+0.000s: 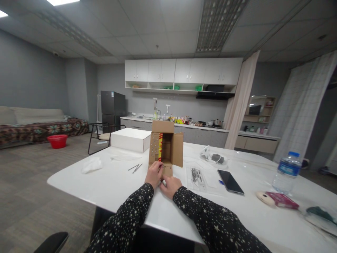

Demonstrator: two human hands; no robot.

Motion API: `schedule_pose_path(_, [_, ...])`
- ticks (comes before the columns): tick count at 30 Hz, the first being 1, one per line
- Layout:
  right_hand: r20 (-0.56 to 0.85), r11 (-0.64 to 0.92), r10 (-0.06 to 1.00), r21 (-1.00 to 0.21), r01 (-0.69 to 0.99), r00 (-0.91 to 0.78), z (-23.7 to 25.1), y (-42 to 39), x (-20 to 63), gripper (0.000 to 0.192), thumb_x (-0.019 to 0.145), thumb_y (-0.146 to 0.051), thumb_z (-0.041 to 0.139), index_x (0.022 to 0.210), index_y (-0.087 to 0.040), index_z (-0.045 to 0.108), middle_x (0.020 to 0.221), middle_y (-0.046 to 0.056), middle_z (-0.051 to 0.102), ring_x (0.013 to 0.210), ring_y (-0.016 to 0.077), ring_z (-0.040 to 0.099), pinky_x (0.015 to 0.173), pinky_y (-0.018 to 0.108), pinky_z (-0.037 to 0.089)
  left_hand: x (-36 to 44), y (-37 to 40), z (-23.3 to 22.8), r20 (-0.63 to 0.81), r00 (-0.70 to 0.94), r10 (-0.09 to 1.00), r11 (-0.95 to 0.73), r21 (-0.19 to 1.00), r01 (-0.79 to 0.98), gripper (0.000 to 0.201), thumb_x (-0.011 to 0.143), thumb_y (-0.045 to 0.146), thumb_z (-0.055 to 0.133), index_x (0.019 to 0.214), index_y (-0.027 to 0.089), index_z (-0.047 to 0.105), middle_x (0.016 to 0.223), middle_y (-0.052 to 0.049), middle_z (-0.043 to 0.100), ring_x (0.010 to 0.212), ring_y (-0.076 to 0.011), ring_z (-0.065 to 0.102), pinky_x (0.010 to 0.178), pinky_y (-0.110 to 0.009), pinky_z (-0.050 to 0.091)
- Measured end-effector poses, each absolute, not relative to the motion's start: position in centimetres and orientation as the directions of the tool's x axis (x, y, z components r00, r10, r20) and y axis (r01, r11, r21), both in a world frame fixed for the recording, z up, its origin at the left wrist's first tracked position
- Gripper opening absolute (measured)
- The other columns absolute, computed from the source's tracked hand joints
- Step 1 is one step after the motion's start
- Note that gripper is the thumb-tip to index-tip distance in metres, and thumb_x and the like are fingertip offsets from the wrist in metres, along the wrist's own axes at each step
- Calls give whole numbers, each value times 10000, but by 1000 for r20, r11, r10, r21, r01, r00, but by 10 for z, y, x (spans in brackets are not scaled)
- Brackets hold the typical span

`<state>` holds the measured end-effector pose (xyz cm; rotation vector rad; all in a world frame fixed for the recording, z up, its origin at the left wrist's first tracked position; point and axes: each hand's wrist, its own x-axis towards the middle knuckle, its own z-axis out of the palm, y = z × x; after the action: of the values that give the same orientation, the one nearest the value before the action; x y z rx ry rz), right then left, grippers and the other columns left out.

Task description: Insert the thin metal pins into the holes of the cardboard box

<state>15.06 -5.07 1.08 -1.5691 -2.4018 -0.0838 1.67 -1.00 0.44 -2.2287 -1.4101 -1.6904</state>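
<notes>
A small brown cardboard box (168,146) lies on its side on the white table (113,182), its opening facing me and its flaps spread. Something red and yellow shows inside at the left. My left hand (154,174) rests against the box's lower left flap, fingers curled on its edge. My right hand (171,185) sits just below the bottom flap, fingers closed near it; whether it grips the flap is unclear. Both sleeves are black with white stars.
A white closed box (131,139) stands behind the cardboard box. Thin metal rods (135,168) and a white cloth (91,165) lie left. To the right are a clear bag (196,175), a phone (230,181), a water bottle (286,172) and a pink pack (282,199).
</notes>
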Motion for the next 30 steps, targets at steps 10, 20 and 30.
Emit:
schedule_pose_path(10, [252,415,888,-86,906,-384,11,-51,151,305,856,-409,397,1018,-231,586,883,65,687,782,209,631,642,282,359,21,-14,8,760,58,647,-609,470,640,181,875,209,420,884,194,600,913,-50,620,886,-146,593,835,-283,489])
schedule_pose_path(20, [253,422,884,-76,903,-392,10,-48,149,366,863,-468,372,994,-206,591,860,91,694,742,227,640,597,291,348,28,-4,4,813,97,574,-642,373,670,128,859,188,482,847,185,609,840,-29,631,811,-142,596,776,-290,496])
schedule_pose_path(30, [263,446,872,-78,891,-413,10,-48,153,326,851,-431,386,1028,-232,574,855,60,689,717,206,620,583,277,305,22,1,0,773,134,621,-602,361,712,142,865,184,484,856,176,625,858,-38,635,835,-146,586,810,-305,479])
